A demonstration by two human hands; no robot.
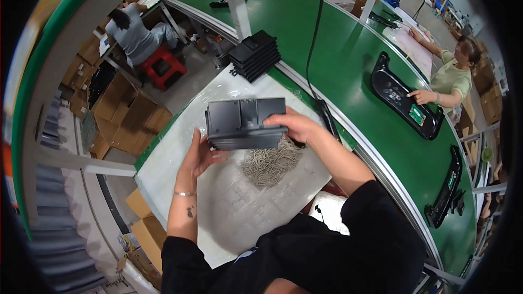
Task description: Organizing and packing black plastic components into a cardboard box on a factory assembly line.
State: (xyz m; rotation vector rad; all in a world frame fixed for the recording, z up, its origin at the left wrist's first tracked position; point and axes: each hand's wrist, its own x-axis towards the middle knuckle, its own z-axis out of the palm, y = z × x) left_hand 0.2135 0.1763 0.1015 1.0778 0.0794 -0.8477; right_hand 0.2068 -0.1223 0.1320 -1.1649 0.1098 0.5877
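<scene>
A stack of black plastic covers (pixel 234 120) is held up over the white work surface (pixel 174 125). My right hand (pixel 297 125) grips the stack at its right end, thumb on the top cover and the other fingers partly hidden. At the stack's lower left corner is my left hand (pixel 199 155), its thumb and fingers spread; whether it touches the covers is hard to tell. A heap of small metal pins or screws (pixel 272 163) lies just below the stack. Beyond it, a second pile of black plastic covers (pixel 255 54) rests at the surface's far corner.
A green conveyor belt (pixel 348 76) runs along the right, carrying a black housing with a green circuit board (pixel 418 114). Across it, a person (pixel 455 76) reaches a hand to that housing. A dark cable (pixel 311 49) hangs by the belt. Cardboard boxes (pixel 131 114) stand at left.
</scene>
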